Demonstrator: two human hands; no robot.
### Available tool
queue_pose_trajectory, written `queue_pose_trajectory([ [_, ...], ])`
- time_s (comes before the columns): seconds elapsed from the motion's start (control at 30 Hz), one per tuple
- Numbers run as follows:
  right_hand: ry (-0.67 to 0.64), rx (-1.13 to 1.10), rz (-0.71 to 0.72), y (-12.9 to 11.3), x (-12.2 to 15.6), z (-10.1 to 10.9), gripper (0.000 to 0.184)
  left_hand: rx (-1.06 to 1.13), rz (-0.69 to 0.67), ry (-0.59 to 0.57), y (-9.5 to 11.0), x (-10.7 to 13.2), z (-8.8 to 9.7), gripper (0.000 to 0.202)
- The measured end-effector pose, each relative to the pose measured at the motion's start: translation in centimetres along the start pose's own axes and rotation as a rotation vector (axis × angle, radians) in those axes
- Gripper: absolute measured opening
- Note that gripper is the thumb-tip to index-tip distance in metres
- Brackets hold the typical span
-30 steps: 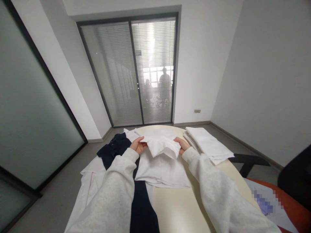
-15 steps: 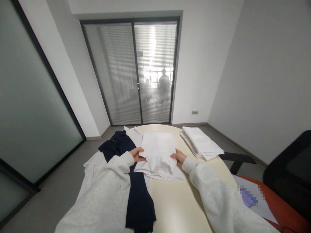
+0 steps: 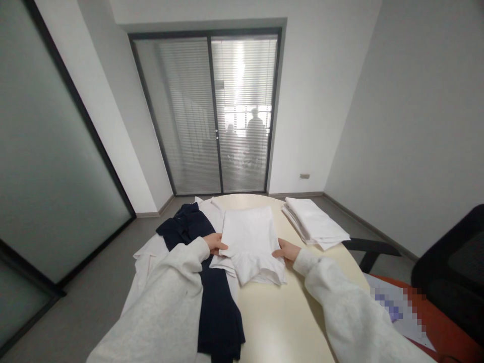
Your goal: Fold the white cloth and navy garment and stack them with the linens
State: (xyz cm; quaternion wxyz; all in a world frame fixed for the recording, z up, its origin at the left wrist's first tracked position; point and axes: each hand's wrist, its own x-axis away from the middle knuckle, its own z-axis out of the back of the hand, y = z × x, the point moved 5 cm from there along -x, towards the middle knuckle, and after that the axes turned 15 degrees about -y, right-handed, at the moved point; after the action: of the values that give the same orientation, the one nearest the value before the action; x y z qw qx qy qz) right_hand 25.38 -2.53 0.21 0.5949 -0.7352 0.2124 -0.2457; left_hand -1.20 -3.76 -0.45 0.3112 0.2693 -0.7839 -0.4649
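Note:
A white garment [image 3: 249, 232], partly folded, lies in front of me on the table; its exact kind is hard to make out. My left hand [image 3: 215, 243] pinches its left edge, thumb on top. On the opposite edge, my right hand [image 3: 287, 251] is closed on the cloth in the same way. The near part of the garment hangs loose and rumpled toward me. Beside my left hand and under my left sleeve lies a dark navy garment [image 3: 221, 307], spread over more white clothes [image 3: 146, 253].
A folded white stack [image 3: 313, 222] sits at the right rim of the pale round table [image 3: 280, 322]. Right of it stands a black chair [image 3: 449, 262] with an orange seat, where a paper [image 3: 408, 322] lies. Behind a glass door [image 3: 204, 116], silhouettes of people show through blinds.
My right hand has shifted slightly right and toward me with its edge of the white garment. The garment's near flap has swung right and now hangs lower.

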Motion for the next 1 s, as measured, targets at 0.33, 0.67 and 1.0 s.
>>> queue_pose_trajectory([
  [0.33,-0.266,0.231,-0.092,-0.9,0.8,-1.9,0.058,-0.053,-0.069,-0.125,0.1,1.0,-1.0,0.047],
  [0.67,-0.177,0.443,-0.058,0.2,0.6,-1.3,0.052,-0.070,-0.140,0.084,-0.8,1.9,-1.2,0.097],
  [1.0,0.372,0.647,0.205,-1.4,-0.3,0.9,0.021,-0.292,-0.572,0.211,2.9,2.2,-1.6,0.107],
])
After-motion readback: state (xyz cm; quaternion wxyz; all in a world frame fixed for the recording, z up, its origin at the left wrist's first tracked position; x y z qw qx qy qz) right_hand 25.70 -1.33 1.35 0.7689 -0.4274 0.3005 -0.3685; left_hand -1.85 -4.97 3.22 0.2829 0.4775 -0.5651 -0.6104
